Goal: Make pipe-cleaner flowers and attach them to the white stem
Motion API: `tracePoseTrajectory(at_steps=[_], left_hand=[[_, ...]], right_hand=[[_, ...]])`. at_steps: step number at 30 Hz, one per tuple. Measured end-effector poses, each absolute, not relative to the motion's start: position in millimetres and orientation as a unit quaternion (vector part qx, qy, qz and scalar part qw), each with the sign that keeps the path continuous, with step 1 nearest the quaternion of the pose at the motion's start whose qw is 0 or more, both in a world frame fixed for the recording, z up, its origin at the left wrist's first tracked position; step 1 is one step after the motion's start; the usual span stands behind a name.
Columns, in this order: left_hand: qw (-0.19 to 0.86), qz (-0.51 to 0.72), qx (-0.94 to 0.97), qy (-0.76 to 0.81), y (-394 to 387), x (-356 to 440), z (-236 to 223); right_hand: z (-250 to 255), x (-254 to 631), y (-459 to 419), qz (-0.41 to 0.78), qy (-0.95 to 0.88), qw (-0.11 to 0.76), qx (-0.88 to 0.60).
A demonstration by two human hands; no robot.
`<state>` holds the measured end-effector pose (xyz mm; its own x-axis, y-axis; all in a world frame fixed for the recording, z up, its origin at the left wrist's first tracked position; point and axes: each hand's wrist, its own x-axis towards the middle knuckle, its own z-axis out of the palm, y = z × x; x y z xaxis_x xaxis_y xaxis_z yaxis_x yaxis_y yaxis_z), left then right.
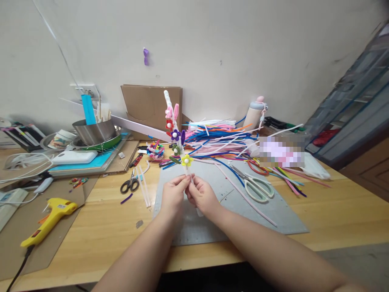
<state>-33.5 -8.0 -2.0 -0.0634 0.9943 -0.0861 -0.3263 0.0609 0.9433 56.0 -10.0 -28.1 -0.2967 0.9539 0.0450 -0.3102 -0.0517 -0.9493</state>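
Note:
Both my hands pinch the lower stem of a pipe-cleaner flower stalk (175, 135), which stands nearly upright above the grey cutting mat (243, 219). My left hand (173, 195) is closed on the stem from the left. From the right, my right hand (203, 194) grips it at the same height, its fingertips touching the left thumb. Pink, red, purple, green and yellow flowers run down the stalk below a white fuzzy tip. The yellow flower (187, 160) sits just above my fingers. A pale end of the stem shows below the right hand.
Pale-handled scissors (259, 190) lie on the mat's right, black scissors (130, 185) and clear sticks (144, 188) at its left. Behind is a heap of pipe cleaners (212, 140). A yellow glue gun (48, 223) rests at left, near a metal bowl (93, 132). A bottle (254, 115) stands at the back.

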Motion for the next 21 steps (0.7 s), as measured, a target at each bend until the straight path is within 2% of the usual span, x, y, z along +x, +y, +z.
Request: tracePoseTrajectory(at_steps=[3, 6, 9, 11, 14, 16, 21], left_hand=[[0.539, 0.588, 0.386, 0.463, -5.6, -41.3, 2.1], [0.486, 0.601, 0.42, 0.476, -4.4, -47.4, 7.3], [0.472, 0.609, 0.429, 0.472, -4.4, -48.8, 10.1], [0.488, 0.593, 0.423, 0.48, -5.4, -47.0, 10.4], [0.505, 0.561, 0.426, 0.498, -7.9, -41.7, 10.3], [0.512, 0.548, 0.428, 0.504, -9.8, -37.9, 10.4], [0.511, 0.53, 0.44, 0.514, -12.4, -33.6, 12.0]], right_hand=[[-24.6, 59.5, -12.0, 0.58, -0.58, 0.464, -0.336], [-6.5, 82.9, -8.0, 0.467, -0.699, 0.418, -0.345], [17.9, 123.5, 2.1, 0.337, -0.719, 0.436, -0.423], [27.8, 150.3, 8.2, 0.281, -0.784, 0.358, -0.422], [23.1, 174.8, 11.0, 0.28, -0.872, 0.184, -0.357], [10.2, 178.9, 9.2, 0.281, -0.891, 0.11, -0.339], [-1.4, 171.0, 5.7, 0.295, -0.896, 0.087, -0.32]])
